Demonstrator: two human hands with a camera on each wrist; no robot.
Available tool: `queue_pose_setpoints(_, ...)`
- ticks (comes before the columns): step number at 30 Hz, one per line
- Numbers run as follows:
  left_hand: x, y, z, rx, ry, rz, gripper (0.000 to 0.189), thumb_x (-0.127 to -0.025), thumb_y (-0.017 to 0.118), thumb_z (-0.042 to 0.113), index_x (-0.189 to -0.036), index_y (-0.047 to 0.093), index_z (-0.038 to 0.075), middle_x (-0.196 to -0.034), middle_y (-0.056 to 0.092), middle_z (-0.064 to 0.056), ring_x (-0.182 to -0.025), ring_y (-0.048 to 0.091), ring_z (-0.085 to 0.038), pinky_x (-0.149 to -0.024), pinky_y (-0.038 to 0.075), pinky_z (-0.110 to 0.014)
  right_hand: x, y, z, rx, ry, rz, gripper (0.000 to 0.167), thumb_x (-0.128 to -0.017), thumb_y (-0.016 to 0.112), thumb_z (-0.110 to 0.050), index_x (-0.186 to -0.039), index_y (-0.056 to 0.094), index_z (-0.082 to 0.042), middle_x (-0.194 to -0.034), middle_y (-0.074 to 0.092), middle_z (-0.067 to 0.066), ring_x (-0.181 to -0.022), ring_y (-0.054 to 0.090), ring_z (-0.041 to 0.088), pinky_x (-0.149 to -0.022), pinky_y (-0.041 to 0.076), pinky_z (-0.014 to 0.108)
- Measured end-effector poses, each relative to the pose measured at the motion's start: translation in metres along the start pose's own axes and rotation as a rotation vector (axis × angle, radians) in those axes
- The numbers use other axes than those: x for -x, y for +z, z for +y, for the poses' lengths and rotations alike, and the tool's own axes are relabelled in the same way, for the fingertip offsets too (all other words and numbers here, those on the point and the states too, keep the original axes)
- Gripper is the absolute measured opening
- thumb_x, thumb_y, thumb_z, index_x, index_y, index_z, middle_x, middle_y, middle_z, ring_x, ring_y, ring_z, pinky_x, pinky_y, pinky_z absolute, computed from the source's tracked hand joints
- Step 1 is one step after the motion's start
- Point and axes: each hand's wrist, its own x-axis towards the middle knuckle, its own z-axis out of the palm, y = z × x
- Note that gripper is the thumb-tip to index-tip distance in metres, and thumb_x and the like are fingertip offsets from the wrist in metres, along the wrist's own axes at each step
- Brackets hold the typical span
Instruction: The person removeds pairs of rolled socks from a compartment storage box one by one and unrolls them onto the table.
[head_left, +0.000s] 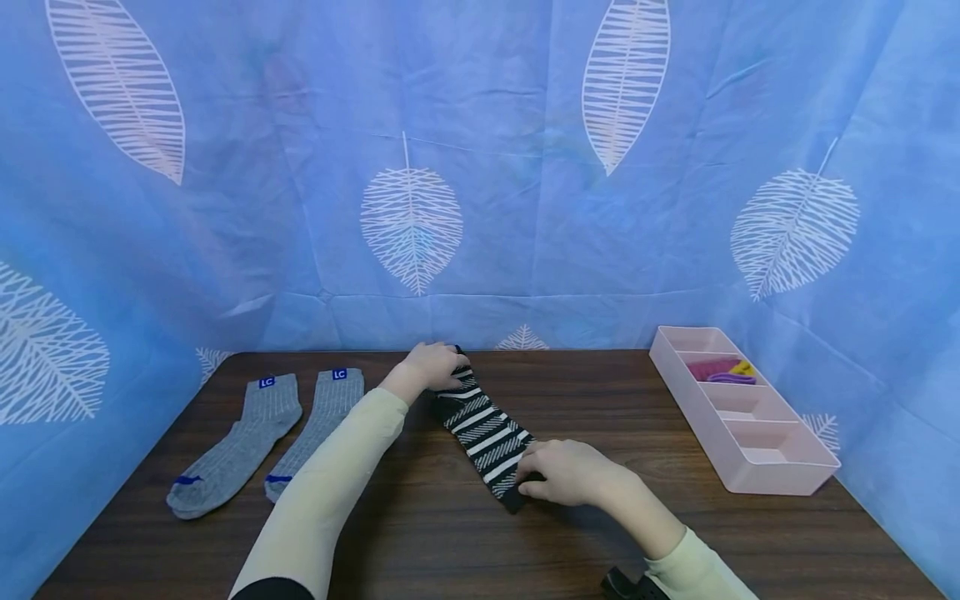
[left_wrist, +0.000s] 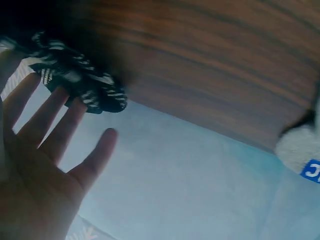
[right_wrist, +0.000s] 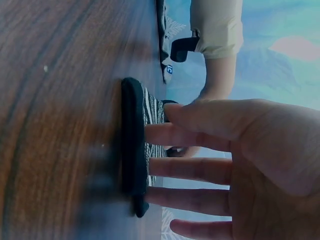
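A black sock with white stripes lies slantwise on the brown table between my two hands. At its far end is my left hand; the left wrist view shows the fingers spread and fairly straight, their tips at the dark fabric. My right hand is over the near end of the sock. In the right wrist view its fingers reach out straight, with the tips against the sock beside its plain black end. Two grey ribbed socks with blue labels lie left of my left forearm.
At the right of the table stands a pale pink divided box. One compartment holds folded pink, yellow and purple items. A blue cloth with white leaf prints hangs behind the table's back edge.
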Motion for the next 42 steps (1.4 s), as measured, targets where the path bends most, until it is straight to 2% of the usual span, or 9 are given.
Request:
queue_pose_setpoints(3, 0.006, 0.003, -0.003, 0.036, -0.054, -0.075, 0.056, -0.099, 0.052, 0.045, -0.151, 0.036, 0.031, -0.154, 0.041, -0.003, -0.140, 0.042, -0.028, -0.110, 0.037, -0.055, -0.001, 0.000, -0.001, -0.006, 0.026, 0.005, 0.007, -0.092, 0.066, -0.031, -0.091, 0.069, -0.025, -0.097, 0.064, -0.008, -0.078, 0.057, 0.006, -0.068, 0.049, 0.032)
queue_pose_setpoints(6, 0.013, 0.005, -0.002, 0.081, -0.096, -0.157, 0.058, -0.101, 0.047, 0.044, -0.154, 0.027, 0.033, -0.160, 0.031, -0.004, -0.145, 0.035, -0.030, -0.112, 0.032, -0.058, -0.002, 0.001, -0.002, 0.008, 0.056, 0.014, 0.014, -0.091, 0.067, -0.033, -0.096, 0.066, -0.020, -0.097, 0.065, -0.003, -0.074, 0.055, 0.008, -0.064, 0.046, 0.032)
queue_pose_setpoints(10, 0.024, 0.003, 0.003, 0.113, -0.140, -0.245, 0.056, -0.103, 0.043, 0.043, -0.155, 0.025, 0.035, -0.162, 0.025, -0.005, -0.149, 0.026, -0.030, -0.115, 0.027, -0.059, -0.004, 0.003, -0.004, 0.058, 0.099, 0.039, 0.035, -0.090, 0.068, -0.036, -0.118, 0.065, -0.015, -0.110, 0.070, 0.007, -0.090, 0.067, 0.020, -0.077, 0.054, 0.041)
queue_pose_setpoints(13, 0.034, 0.000, 0.006, 0.090, -0.155, -0.271, 0.056, -0.102, 0.044, 0.046, -0.154, 0.027, 0.036, -0.160, 0.030, -0.005, -0.148, 0.028, -0.029, -0.115, 0.028, -0.058, -0.005, 0.006, -0.004, 0.106, 0.133, 0.053, 0.042, -0.090, 0.067, -0.039, -0.126, 0.064, -0.017, -0.115, 0.070, 0.009, -0.105, 0.067, 0.026, -0.092, 0.051, 0.047)
queue_pose_setpoints(20, 0.062, 0.000, 0.014, 0.037, -0.157, -0.231, 0.055, -0.099, 0.047, 0.050, -0.150, 0.038, 0.032, -0.153, 0.043, -0.003, -0.144, 0.037, -0.026, -0.115, 0.028, -0.055, -0.009, 0.010, -0.001, 0.147, 0.227, 0.045, 0.047, -0.091, 0.065, -0.042, -0.128, 0.064, -0.012, -0.118, 0.069, 0.014, -0.113, 0.063, 0.034, -0.101, 0.044, 0.053)
queue_pose_setpoints(25, 0.084, 0.004, 0.020, 0.013, -0.173, -0.201, 0.056, -0.097, 0.048, 0.053, -0.148, 0.043, 0.029, -0.156, 0.038, -0.004, -0.148, 0.030, -0.023, -0.115, 0.028, -0.056, -0.016, 0.012, 0.005, 0.143, 0.265, 0.054, 0.046, -0.093, 0.063, -0.042, -0.127, 0.065, -0.012, -0.118, 0.069, 0.015, -0.112, 0.062, 0.037, -0.094, 0.046, 0.059)
queue_pose_setpoints(33, 0.118, 0.004, 0.020, 0.110, -0.203, -0.220, 0.060, -0.096, 0.052, 0.053, -0.150, 0.040, 0.028, -0.159, 0.032, -0.008, -0.149, 0.025, -0.027, -0.115, 0.026, -0.060, -0.037, 0.006, 0.016, 0.199, 0.311, 0.059, 0.048, -0.093, 0.059, -0.047, -0.130, 0.064, -0.018, -0.120, 0.069, 0.007, -0.113, 0.049, 0.033, -0.093, 0.039, 0.055)
queue_pose_setpoints(36, 0.131, 0.004, 0.021, 0.128, -0.221, -0.220, 0.064, -0.094, 0.056, 0.053, -0.150, 0.038, 0.029, -0.158, 0.034, -0.009, -0.148, 0.029, -0.029, -0.114, 0.027, -0.061, -0.047, 0.004, 0.020, 0.181, 0.326, 0.048, 0.050, -0.094, 0.057, -0.048, -0.133, 0.062, -0.017, -0.127, 0.066, 0.007, -0.118, 0.047, 0.033, -0.094, 0.035, 0.056)
queue_pose_setpoints(42, 0.154, 0.006, 0.034, 0.064, -0.266, -0.213, 0.069, -0.089, 0.059, 0.058, -0.149, 0.040, 0.031, -0.153, 0.043, -0.009, -0.138, 0.045, -0.028, -0.109, 0.038, -0.056, -0.067, 0.002, 0.031, 0.136, 0.342, 0.042, 0.054, -0.096, 0.053, -0.050, -0.138, 0.057, -0.017, -0.140, 0.057, 0.010, -0.134, 0.039, 0.038, -0.101, 0.030, 0.060)
